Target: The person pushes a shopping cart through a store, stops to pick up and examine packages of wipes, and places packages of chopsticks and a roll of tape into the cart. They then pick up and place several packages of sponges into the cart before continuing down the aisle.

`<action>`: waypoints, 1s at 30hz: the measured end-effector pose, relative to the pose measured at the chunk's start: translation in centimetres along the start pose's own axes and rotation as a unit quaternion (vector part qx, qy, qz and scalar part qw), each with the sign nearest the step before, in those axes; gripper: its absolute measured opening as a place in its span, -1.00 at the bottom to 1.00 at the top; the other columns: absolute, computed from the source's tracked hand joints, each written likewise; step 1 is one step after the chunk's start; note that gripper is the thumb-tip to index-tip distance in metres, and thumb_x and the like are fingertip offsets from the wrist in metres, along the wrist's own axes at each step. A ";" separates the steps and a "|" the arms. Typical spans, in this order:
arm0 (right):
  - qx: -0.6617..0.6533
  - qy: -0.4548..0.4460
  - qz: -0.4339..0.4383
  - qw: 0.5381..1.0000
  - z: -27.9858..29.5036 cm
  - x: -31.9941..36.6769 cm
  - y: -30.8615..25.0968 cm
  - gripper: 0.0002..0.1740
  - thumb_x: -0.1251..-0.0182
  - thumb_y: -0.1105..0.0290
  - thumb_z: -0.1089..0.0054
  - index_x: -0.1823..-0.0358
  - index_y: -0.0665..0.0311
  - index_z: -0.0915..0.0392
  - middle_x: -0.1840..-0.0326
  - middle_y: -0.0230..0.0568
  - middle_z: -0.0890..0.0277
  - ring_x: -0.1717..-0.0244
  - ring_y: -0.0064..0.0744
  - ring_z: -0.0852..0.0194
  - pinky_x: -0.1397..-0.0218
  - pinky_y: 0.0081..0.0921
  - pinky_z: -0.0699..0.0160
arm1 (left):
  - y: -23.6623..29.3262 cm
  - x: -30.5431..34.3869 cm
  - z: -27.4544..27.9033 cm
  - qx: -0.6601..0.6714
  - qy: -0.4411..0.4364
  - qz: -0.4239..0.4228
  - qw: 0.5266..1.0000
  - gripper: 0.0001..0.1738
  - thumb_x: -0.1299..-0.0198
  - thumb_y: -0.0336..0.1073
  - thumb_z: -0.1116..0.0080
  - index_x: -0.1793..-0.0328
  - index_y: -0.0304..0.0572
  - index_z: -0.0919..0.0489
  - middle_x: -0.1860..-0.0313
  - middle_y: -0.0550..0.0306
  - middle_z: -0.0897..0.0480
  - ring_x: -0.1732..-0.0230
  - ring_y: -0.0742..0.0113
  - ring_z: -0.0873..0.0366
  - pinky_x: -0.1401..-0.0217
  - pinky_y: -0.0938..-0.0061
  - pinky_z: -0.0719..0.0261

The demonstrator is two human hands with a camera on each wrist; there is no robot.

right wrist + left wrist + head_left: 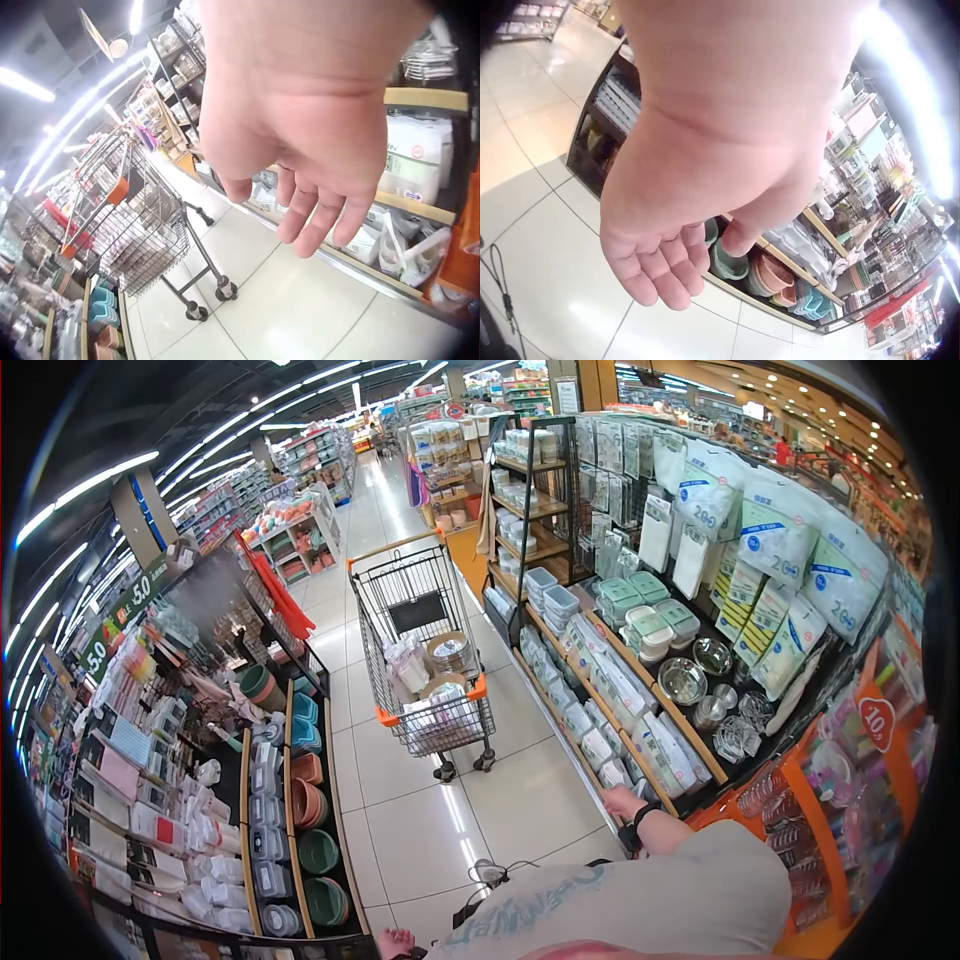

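Observation:
My left hand hangs low at the bottom edge of the head view, its fingers loosely curled around nothing. The left wrist view shows this hand over the floor, overlapping green tubs on a low shelf. Beside the right-hand shelf, my right hand hangs relaxed with nothing in it. Its fingers droop in front of packaged goods in the right wrist view. A wire shopping cart with orange corners stands ahead in the aisle, carrying white packages and round stacked items.
Stocked shelves line both sides; the left one holds terracotta pots and plastic boxes. To the right are green-lidded containers and hanging packets. An orange rack stands close on my right. The tiled aisle runs forward past the cart.

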State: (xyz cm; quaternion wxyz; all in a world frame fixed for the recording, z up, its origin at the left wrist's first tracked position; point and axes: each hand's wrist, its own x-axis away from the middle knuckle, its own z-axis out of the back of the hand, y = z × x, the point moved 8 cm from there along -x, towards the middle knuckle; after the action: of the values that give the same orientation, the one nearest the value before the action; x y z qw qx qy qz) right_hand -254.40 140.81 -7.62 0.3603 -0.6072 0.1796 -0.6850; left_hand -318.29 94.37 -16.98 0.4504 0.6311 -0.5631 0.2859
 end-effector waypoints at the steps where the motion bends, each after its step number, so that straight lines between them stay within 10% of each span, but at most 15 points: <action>1: 0.014 0.003 -0.007 1.000 0.0 0.0 -1.0 -0.53 -0.32 0.08 -0.25 0.03 0.37 -0.45 0.35 -0.16 -0.54 0.51 -0.39 -0.54 0.57 -0.46 -0.38 | 3.2 -0.6 1.0 -0.056 0.195 -0.079 0.976 -0.64 -0.34 0.07 0.02 0.17 -0.07 -0.36 0.39 0.11 -0.46 0.27 0.11 -0.46 0.07 0.03 -0.49; 14: 0.043 0.051 0.095 0.993 -9.3 -5.3 -18.6 -0.57 -0.31 0.15 -0.25 0.07 0.41 -0.45 0.48 -0.20 -0.52 0.62 -0.43 -0.49 0.59 -0.46 -0.43 | 24.3 -9.4 -33.0 -0.295 0.058 -0.181 0.936 -0.75 -0.32 -0.10 -0.04 0.19 -0.12 -0.44 0.51 0.17 -0.43 0.49 0.26 -0.45 0.41 0.30 -0.47; 18: 0.051 0.056 0.120 0.990 -11.2 -8.5 -25.3 -0.50 -0.28 0.14 -0.29 -0.01 0.41 -0.40 0.41 -0.20 -0.53 0.56 -0.44 -0.51 0.54 -0.42 -0.48 | 27.0 -15.5 -42.8 -0.468 0.019 -0.224 0.855 -0.73 -0.28 -0.13 -0.10 0.09 -0.18 -0.55 0.49 0.11 -0.52 0.54 0.12 -0.52 0.43 0.28 -0.52; 21: 0.062 0.065 0.167 0.982 -12.1 -13.2 -30.8 -0.44 -0.27 0.10 -0.30 -0.06 0.41 -0.39 0.38 -0.16 -0.54 0.51 -0.39 -0.52 0.45 -0.38 -0.53 | 27.5 -16.0 -51.0 -0.639 0.078 -0.429 0.634 -0.62 -0.21 -0.15 -0.20 -0.01 -0.30 -0.59 0.45 -0.02 -0.61 0.40 -0.06 -0.63 0.27 0.18 -0.60; 24: 0.120 0.081 0.194 0.970 -13.4 -18.9 -35.3 -0.34 -0.26 0.01 -0.31 -0.14 0.40 -0.39 0.25 0.01 -0.60 0.27 -0.15 -0.62 0.16 -0.25 -0.59 | 23.7 -9.1 -59.9 -0.693 0.086 -0.422 0.578 -0.43 -0.12 -0.18 -0.28 -0.21 -0.37 -0.50 0.15 -0.19 -0.66 0.00 -0.21 -0.61 -0.16 0.12 -0.56; 30: 0.182 0.034 0.257 0.949 -19.0 -20.4 -46.8 -0.22 -0.28 -0.08 -0.28 -0.26 0.44 -0.35 -0.08 0.25 -0.57 -0.14 0.10 -0.58 -0.19 -0.16 -0.53 | 20.6 -8.3 -69.8 -0.720 0.096 -0.514 0.457 -0.34 -0.11 -0.13 -0.31 -0.28 -0.36 -0.46 -0.28 -0.30 -0.42 -0.32 -0.18 -0.38 -0.35 0.08 -0.41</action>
State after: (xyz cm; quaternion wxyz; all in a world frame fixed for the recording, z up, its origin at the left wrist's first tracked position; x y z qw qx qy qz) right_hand -285.48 183.35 6.29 0.6219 -0.4409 0.2144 -0.6106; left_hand -329.73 161.13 10.97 0.8611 0.2261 -0.0957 -0.4453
